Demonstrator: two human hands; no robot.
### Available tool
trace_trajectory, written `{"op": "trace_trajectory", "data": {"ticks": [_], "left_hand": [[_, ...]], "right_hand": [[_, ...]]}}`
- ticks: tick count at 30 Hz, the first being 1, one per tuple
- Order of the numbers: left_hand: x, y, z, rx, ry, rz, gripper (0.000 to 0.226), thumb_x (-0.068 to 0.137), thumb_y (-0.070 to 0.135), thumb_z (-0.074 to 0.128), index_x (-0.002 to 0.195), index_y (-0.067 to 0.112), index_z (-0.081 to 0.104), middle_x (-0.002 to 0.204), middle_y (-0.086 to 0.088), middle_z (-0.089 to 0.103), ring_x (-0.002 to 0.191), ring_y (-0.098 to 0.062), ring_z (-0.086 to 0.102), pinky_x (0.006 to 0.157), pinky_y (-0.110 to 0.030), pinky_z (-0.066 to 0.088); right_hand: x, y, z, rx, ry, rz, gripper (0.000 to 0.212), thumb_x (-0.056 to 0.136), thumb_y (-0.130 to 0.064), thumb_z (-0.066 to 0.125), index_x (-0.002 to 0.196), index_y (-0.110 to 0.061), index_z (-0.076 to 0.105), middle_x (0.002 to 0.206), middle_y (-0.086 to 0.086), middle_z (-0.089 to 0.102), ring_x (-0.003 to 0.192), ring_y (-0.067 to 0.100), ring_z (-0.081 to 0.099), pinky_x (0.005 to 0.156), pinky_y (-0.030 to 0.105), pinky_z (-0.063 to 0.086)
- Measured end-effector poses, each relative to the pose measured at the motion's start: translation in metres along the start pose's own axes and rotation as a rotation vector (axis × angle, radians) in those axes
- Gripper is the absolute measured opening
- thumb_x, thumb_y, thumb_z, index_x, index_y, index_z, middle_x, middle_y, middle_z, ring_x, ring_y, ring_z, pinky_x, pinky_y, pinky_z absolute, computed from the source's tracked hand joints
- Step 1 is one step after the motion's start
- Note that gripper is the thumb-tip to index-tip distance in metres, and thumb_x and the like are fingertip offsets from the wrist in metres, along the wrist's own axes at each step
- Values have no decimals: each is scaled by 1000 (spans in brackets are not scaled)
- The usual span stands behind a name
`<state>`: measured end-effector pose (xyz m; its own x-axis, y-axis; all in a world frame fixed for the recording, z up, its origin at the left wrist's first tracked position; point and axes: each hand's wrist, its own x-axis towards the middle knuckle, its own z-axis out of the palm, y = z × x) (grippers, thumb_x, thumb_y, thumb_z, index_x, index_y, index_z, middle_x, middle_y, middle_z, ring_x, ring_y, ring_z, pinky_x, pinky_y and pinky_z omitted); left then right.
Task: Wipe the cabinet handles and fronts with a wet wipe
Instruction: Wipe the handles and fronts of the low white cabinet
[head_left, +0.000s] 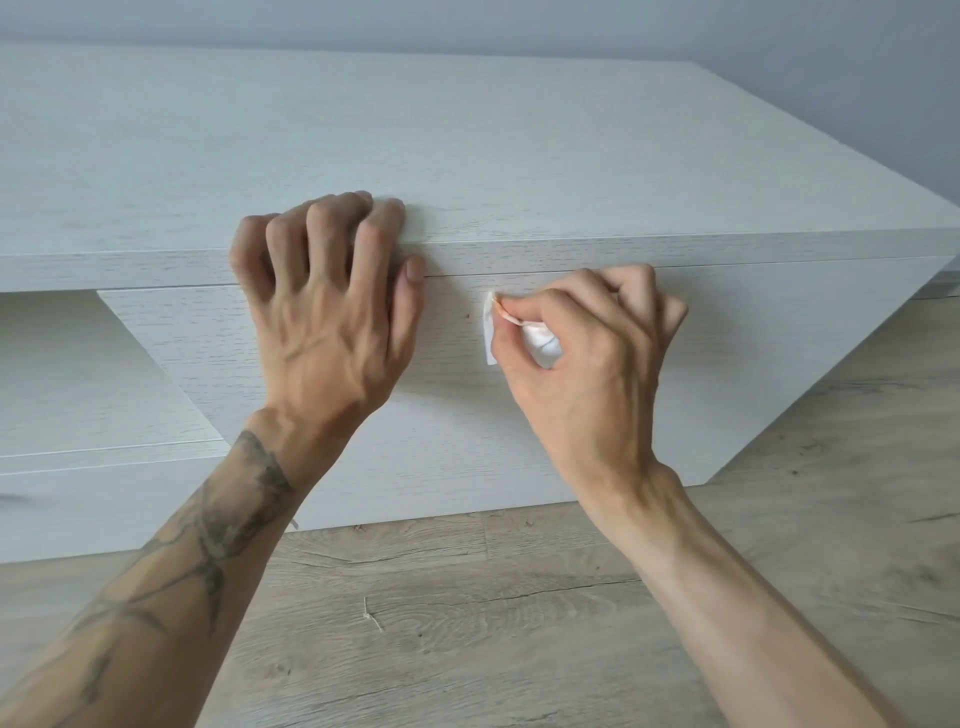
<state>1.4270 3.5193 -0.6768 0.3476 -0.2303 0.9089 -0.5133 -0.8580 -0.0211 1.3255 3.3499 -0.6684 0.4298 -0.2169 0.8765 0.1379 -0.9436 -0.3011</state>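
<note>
— Grip on the wet wipe (540, 340)?
— Bunched, pinched between thumb and curled fingers of the right hand (587, 358), one flap pressed against the cabinet front (753, 353).
— And the left hand (327, 317)?
— Clamped over the cabinet top (519, 156), fingers hooked above, thumb on the edge below; useful as a brace, nothing else held.
— Where to rub?
— Toward the small reddish speck (467, 314) between the two hands, just left of the flap. Short firm strokes along the grain, then refold to a clean face.
— Handles?
— None in view; probably only the seam (779, 262) above the right knuckles to trace.
— Worth watching?
— Smearing from a soiled fold; better to flatten more cloth under the fingertips.
</note>
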Motion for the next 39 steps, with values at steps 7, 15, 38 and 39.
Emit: {"op": "trace_trajectory", "data": {"ticks": [7, 15, 38, 39], "left_hand": [[0, 0, 0, 5, 1, 4, 41, 114, 39, 35, 134, 13, 60, 131, -10, 58, 114, -30, 42, 107, -47, 24], [0, 1, 3, 11, 23, 6, 40, 114, 39, 34, 133, 14, 59, 131, -9, 56, 113, -30, 42, 109, -45, 20], [0, 2, -3, -5, -10, -5, 43, 115, 39, 33, 135, 11, 59, 133, -14, 58, 115, -31, 41, 107, -48, 23], [0, 2, -4, -7, -11, -6, 43, 115, 39, 33, 135, 11, 58, 133, -14, 57, 115, -31, 41, 108, -48, 23]], "right_hand": [[-4, 5, -5, 3, 26, -32, 19, 94, -33, 80, 78, -24, 77, 82, -15, 72, 90, 24, 60, 87, 36, 28], [-3, 12, -8, -8, -5, -106, 19, 97, -36, 78, 81, -27, 79, 88, -17, 74, 92, 24, 61, 85, 38, 29], [-1, 80, -36, 46, -53, -208, 10, 94, -35, 81, 91, -26, 84, 101, -23, 76, 97, 25, 57, 86, 45, 36], [-1, 84, -38, 45, -45, -200, 11, 95, -35, 81, 91, -25, 85, 101, -22, 76, 97, 26, 57, 86, 46, 37]]}}
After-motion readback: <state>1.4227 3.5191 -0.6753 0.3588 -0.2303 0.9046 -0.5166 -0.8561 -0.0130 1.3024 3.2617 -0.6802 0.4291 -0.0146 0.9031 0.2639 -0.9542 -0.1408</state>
